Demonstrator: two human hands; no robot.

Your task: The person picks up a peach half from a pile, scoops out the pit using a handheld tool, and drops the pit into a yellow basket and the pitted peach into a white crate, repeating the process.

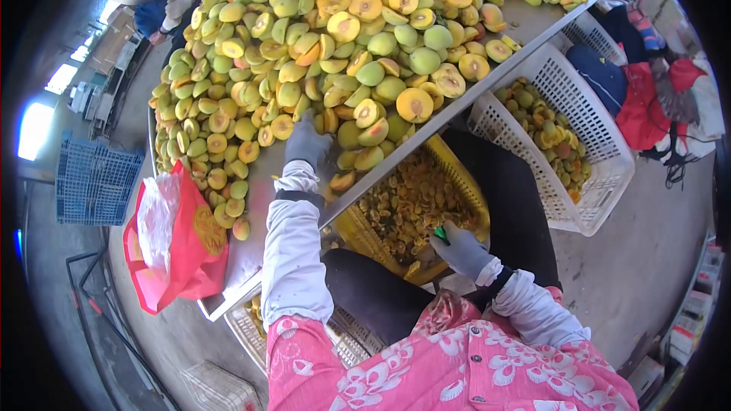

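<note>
A large heap of halved yellow-green stone fruit (365,6), some with brown centres showing, covers a metal table (255,175). My left hand (307,144), in a grey glove, reaches to the near edge of the heap and touches the fruit there. Its fingertips are partly hidden among the halves. Over my lap, my gloved right hand (464,251) is closed around a small tool with a green handle (440,234); its working end cannot be made out. Below that hand stands a yellow basket (474,196) filled with small brownish-orange fruit pieces or pits.
To the right, a white perforated crate (601,175) contains more fruit halves. A red bag (171,274) with clear plastic leans by the table's left corner. Blue crates (99,183) are stacked farther left. Another person (164,0) wearing gloves stands across the table. Clothes (647,103) lie at right.
</note>
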